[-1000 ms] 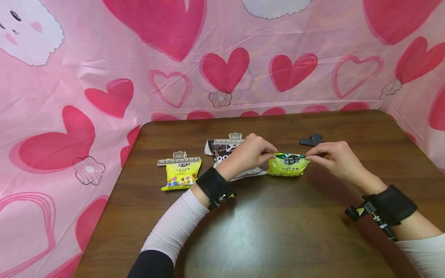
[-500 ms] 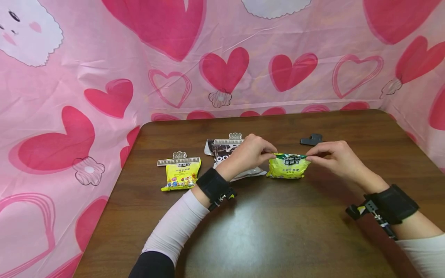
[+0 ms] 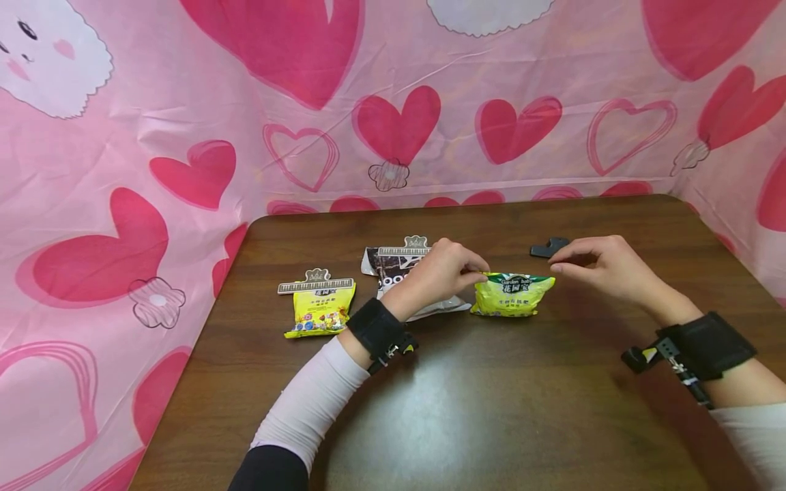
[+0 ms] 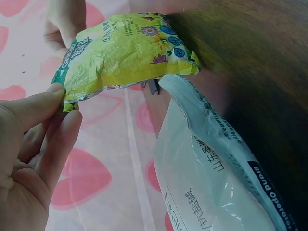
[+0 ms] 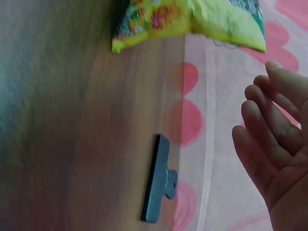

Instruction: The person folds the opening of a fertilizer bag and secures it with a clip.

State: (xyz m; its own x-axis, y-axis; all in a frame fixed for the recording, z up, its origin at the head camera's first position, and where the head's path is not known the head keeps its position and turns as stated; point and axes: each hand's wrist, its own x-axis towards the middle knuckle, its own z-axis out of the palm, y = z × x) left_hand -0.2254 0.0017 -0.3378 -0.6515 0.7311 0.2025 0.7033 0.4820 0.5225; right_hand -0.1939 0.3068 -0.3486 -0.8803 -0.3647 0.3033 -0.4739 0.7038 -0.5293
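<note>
My left hand [image 3: 451,269] pinches the upper left corner of a yellow packet [image 3: 512,299] with a green top edge, which stands upright on the table. In the left wrist view, thumb and fingertips meet on the corner of that packet [image 4: 120,53]. Just off its upper right corner is my right hand [image 3: 604,266], fingers loosely bent and holding nothing. A black clip [image 3: 548,247] lies on the table behind the right fingertips; the right wrist view shows the clip [image 5: 158,180] below the packet, apart from the hand [image 5: 284,130].
Left on the wooden table [image 3: 467,395] lies another yellow packet [image 3: 322,310] with a silver keyboard-patterned clip [image 3: 316,284] along its top. A dark-and-white bag [image 3: 393,262] with a similar clip [image 3: 405,250] is partly hidden behind my left hand. Pink heart-print cloth [image 3: 454,150] hangs behind.
My right hand has let go of the yellow packet's right corner and moved right and slightly back, toward the black clip. The left hand keeps its pinch and has stayed in place.
</note>
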